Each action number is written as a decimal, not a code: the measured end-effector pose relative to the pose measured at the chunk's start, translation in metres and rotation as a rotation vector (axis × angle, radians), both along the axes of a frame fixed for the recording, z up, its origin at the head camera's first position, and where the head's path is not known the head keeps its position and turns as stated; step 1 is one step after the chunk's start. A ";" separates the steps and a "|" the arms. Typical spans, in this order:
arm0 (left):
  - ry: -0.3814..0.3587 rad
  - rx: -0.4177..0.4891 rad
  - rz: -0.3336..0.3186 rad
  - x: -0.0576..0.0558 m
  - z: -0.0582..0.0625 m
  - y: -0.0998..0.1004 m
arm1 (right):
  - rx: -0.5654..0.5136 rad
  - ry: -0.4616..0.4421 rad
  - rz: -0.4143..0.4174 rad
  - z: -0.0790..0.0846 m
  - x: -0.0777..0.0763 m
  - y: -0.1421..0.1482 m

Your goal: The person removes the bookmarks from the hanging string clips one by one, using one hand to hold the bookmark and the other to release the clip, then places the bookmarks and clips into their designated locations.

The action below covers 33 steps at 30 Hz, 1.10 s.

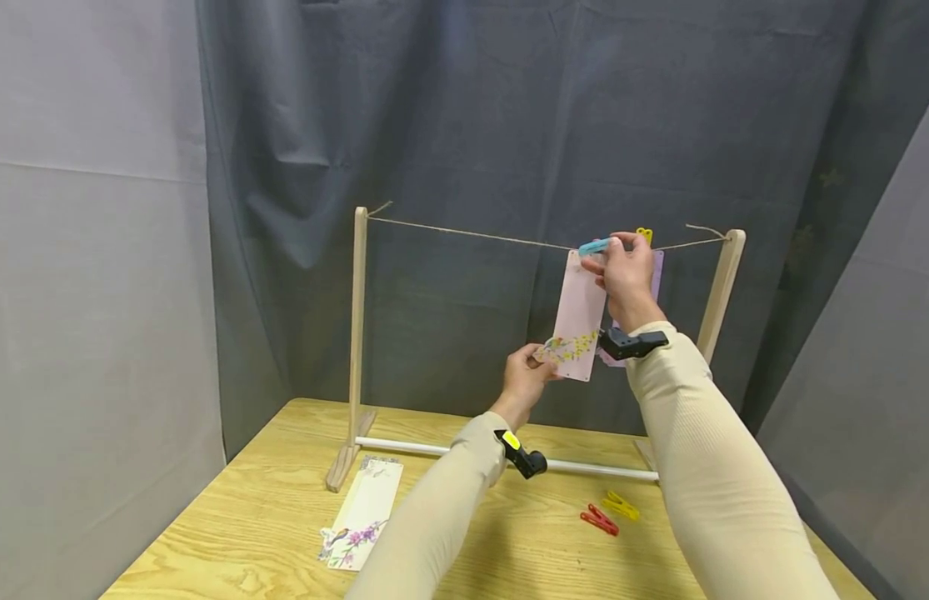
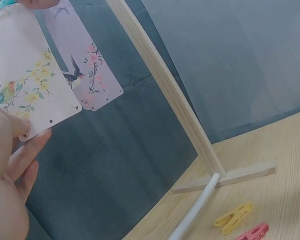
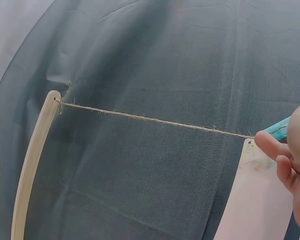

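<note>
A pale pink card (image 1: 579, 308) with yellow blossoms and a small bird hangs at the twine line (image 1: 464, 230). At the card's lower left corner my left hand (image 1: 524, 381) pinches it between thumb and fingers. My right hand (image 1: 627, 275) is up at the card's top edge, gripping a blue clothespin (image 1: 595, 247) that lies sideways across the card's top, right at the twine. Behind my right hand a lilac card (image 2: 85, 65) with a swallow and pink blossoms hangs under a yellow clothespin (image 1: 644, 234), partly hidden.
The twine runs between a left wooden post (image 1: 357, 325) and a right wooden post (image 1: 721, 292), joined low down by a white rod (image 1: 412, 447). On the table lie floral cards (image 1: 370, 508) at left, and a red clothespin (image 1: 599, 520) and a yellow clothespin (image 1: 621, 505) between my forearms.
</note>
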<state>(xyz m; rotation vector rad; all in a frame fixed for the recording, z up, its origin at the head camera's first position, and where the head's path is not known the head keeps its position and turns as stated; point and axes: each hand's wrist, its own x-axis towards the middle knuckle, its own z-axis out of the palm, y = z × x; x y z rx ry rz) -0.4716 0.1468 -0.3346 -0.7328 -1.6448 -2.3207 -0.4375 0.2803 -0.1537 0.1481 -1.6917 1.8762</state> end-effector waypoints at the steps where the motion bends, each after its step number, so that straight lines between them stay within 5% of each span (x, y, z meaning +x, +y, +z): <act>1: -0.004 -0.001 0.002 0.000 0.000 0.001 | -0.014 0.000 0.005 0.000 0.000 0.000; 12: -0.003 -0.018 0.019 0.003 -0.002 0.002 | -0.170 0.083 0.108 -0.008 -0.001 0.004; 33: -0.022 -0.039 0.036 0.001 -0.016 -0.009 | -0.180 0.141 0.170 -0.025 -0.002 0.011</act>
